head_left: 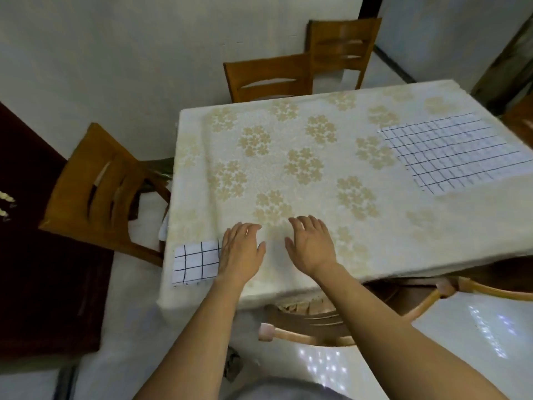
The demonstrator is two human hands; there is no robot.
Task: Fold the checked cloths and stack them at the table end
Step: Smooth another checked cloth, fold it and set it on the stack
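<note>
While both hands hover open and empty over the near table edge, the left hand (241, 249) just beside a small folded cloth (196, 262) and the right hand (311, 243) a little apart from it, one fold-and-place looks done. Bare tablecloth (288, 168) offers working room between. Farther right, a larger checked cloth (450, 151) lies flat, apparently unfolded, near the table's right edge.

left hand (241, 249): your palm faces down, fingers spread and empty | right hand (313, 244): just beside it, palm down, fingers loosely splayed | forearms: bare, both reaching away from you
</note>
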